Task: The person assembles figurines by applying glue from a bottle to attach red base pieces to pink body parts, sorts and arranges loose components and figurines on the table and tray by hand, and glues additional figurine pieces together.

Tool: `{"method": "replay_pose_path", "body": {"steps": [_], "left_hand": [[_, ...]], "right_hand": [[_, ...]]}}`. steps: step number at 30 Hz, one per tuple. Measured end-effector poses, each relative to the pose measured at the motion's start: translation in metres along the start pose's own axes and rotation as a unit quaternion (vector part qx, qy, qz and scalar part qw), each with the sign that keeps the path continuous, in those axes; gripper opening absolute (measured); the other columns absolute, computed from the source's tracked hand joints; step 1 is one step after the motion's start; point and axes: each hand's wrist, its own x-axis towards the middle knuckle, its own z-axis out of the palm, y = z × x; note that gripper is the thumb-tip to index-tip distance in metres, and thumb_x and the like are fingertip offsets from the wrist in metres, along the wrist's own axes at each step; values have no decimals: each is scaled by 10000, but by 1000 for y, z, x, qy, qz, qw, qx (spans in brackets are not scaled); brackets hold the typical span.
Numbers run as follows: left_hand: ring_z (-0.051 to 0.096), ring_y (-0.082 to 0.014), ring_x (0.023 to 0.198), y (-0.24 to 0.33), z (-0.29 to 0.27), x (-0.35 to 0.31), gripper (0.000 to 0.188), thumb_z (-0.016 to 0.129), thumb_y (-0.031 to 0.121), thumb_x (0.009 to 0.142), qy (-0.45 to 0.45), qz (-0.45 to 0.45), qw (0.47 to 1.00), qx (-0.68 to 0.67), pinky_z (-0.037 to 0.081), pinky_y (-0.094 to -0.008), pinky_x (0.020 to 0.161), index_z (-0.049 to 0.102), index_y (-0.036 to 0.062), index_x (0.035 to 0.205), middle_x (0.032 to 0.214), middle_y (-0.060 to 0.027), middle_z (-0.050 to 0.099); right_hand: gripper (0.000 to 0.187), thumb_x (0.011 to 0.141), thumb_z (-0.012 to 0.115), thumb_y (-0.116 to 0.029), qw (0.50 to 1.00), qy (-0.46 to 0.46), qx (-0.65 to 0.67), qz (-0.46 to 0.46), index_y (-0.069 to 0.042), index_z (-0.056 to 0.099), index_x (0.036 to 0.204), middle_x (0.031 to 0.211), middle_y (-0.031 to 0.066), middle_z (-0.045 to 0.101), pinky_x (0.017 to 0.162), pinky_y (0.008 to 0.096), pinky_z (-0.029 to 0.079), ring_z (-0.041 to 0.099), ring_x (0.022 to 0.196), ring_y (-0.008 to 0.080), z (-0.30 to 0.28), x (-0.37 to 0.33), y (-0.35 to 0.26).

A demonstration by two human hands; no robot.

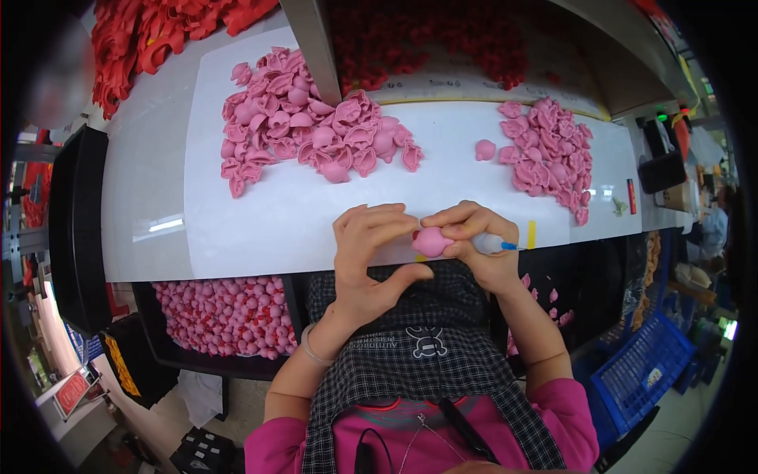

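A: Where is the pink, rounded, hollow-looking piece (431,242)?
B: Just above the near edge of the white worktop (260,229), pinched between the thumb and fingers of the right hand (497,270). A bit of red shows at its left end.
A: Does that hand hold anything else?
B: Yes, a small whitish bottle with a blue tip (491,243), tucked in the palm, the tip pointing right.
A: And the left hand (365,261)?
B: Opened wide, thumb well apart from the curved fingers, gripping nothing. Its fingertips are near the piece; I can't tell if they touch.
A: What lies beyond?
B: A large heap of pink, cupped shells (316,130) at the far left, a smaller pink heap (549,154) at the right, and one round pink piece (485,150) just beside the smaller heap.
A: Below the edge?
B: At the left, a black tray (197,364) filled with small pink-and-red pieces (221,316); at lower right, a blue plastic basket (624,379).
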Motion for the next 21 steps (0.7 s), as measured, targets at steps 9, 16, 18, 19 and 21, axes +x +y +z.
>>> {"method": "replay_pose_path", "body": {"steps": [9,16,18,19,21], "left_hand": [[623,-251,1091,-7,4,-7,363,842,242,735,11,52,995,79,330,-409,1036,699,116,1044,1062,-31,671],[542,-212,1091,-13,4,-4,355,822,151,789,13,1,999,44,396,-314,972,627,88,1079,1072,-70,637],[566,-203,1060,-19,0,-2,364,822,151,782,2,5,999,42,373,-327,966,623,91,1081,1072,-53,646],[590,-195,1028,-21,-2,-2,373,822,152,775,-7,7,999,39,351,-340,960,619,95,1084,1073,-36,656],[596,-191,1040,-19,-2,-3,393,820,118,783,4,-51,995,-83,393,-336,956,588,79,1098,1077,-55,657]], "right_hand": [[143,845,731,29,1000,13,-7,5,0,686,979,1103,175,685,925,339,534,670,1060,241,12,0,8],[193,816,774,3,995,48,-91,-4,8,686,988,1073,135,700,863,287,538,672,960,165,22,11,4],[237,786,795,12,994,52,-96,5,-1,655,978,1065,145,707,822,278,529,652,907,150,25,16,-4],[287,757,816,21,993,54,-102,17,-11,624,968,1058,155,715,781,270,519,632,853,135,26,18,-6],[311,756,826,-7,993,32,-111,-4,-17,652,1014,1037,114,719,734,251,517,627,810,104,20,23,-4]]}}
